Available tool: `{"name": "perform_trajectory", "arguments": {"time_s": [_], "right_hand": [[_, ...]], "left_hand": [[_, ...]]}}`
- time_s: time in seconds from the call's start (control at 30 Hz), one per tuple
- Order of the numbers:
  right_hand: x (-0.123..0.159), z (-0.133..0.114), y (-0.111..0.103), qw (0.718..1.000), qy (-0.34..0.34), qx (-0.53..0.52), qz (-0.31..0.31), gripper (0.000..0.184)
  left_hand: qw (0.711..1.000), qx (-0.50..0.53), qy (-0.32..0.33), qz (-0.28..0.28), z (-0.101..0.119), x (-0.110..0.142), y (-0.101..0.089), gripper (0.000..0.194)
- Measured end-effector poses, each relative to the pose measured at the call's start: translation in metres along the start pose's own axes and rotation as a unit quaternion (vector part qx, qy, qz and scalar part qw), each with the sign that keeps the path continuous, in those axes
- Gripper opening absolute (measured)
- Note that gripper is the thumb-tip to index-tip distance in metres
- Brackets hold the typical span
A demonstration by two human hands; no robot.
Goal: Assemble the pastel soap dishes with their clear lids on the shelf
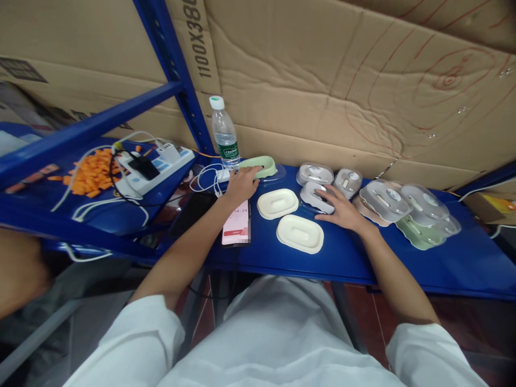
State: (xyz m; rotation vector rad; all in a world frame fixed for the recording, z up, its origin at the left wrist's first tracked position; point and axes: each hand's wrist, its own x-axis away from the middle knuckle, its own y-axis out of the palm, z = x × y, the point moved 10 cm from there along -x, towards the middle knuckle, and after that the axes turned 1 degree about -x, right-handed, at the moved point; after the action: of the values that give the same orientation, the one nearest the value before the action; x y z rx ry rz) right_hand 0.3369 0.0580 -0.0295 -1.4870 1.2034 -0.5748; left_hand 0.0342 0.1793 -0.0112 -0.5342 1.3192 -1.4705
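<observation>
On the blue tabletop (258,252), the left hand (244,185) reaches toward the far edge, left of the middle, with its fingertips at the near rim of a green dish (264,165). That hand covers part of the rim, so I cannot tell whether it grips or only touches. A clear cover (278,174) shows beside the dish, partly hidden by it. The right hand (341,207), thumb and fingers apart, straddles the right end of a pale grey dish (314,194) around the middle of the tabletop; how firmly it holds is unclear.

Two cream lids (278,203) lie between the hands and the near edge, one slightly nearer that edge. Toward the right end, covered dishes (385,200) overlap in a heap, partly hiding those beneath; their round labels are too small to read.

A bottle (224,131) stands at the far left corner, its green label reading "Cestbon". By the near left edge lies a phone (236,228) showing "14:24"; the left forearm hides part of it, and its lower right corner is pixelated. Cardboard (282,64) behind bears "1100X380", its last character uncertain. Far left, another person's arm (20,274) is blurred and cut off by the frame.
</observation>
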Motion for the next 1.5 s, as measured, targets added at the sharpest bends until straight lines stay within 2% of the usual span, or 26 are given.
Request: {"name": "perform_trajectory", "arguments": {"time_s": [0.1,0.37,0.53,0.6,0.7,0.8,0.97,1.1,1.17,1.37,1.5], "right_hand": [[-0.001,0.003,-0.003,1.000,0.001,0.001,0.010,0.081],[0.002,-0.014,-0.027,1.000,0.024,0.015,0.008,0.062],[0.002,-0.016,-0.046,0.997,0.035,0.009,0.069,0.048],[0.004,-0.014,-0.051,0.993,0.060,0.037,0.093,0.049],[0.005,-0.013,-0.053,0.982,0.102,0.109,0.113,0.060],[0.006,-0.019,-0.053,0.975,0.110,0.145,0.125,0.067],[0.010,-0.020,-0.055,0.969,0.114,0.148,0.159,0.064],[0.005,-0.027,-0.037,0.983,0.059,0.150,0.089,0.067],[0.003,-0.027,-0.029,0.986,0.056,0.147,0.062,0.068],[0.000,-0.016,-0.035,0.980,0.102,0.139,0.101,0.054],[0.001,-0.017,-0.037,0.986,0.106,0.097,0.082,0.062]], "left_hand": [[1.000,0.002,-0.001,-0.002,0.001,0.000,-0.001,0.049],[1.000,0.014,-0.010,0.014,0.005,-0.001,-0.009,0.044],[0.999,0.021,-0.021,0.043,0.004,-0.001,-0.018,0.045],[0.998,0.023,-0.023,0.049,0.004,-0.002,-0.019,0.045],[0.998,0.024,-0.024,0.052,0.003,-0.002,-0.019,0.045],[0.998,0.023,-0.025,0.052,0.003,-0.002,-0.017,0.045],[0.998,0.030,-0.023,0.054,0.005,0.000,-0.019,0.045],[0.997,0.038,-0.021,0.058,0.005,0.000,-0.022,0.046],[0.997,0.040,-0.021,0.060,0.005,0.001,-0.023,0.046],[0.997,0.038,-0.020,0.063,0.005,0.001,-0.025,0.045],[0.997,0.040,-0.021,0.057,0.005,0.001,-0.023,0.045]]}}
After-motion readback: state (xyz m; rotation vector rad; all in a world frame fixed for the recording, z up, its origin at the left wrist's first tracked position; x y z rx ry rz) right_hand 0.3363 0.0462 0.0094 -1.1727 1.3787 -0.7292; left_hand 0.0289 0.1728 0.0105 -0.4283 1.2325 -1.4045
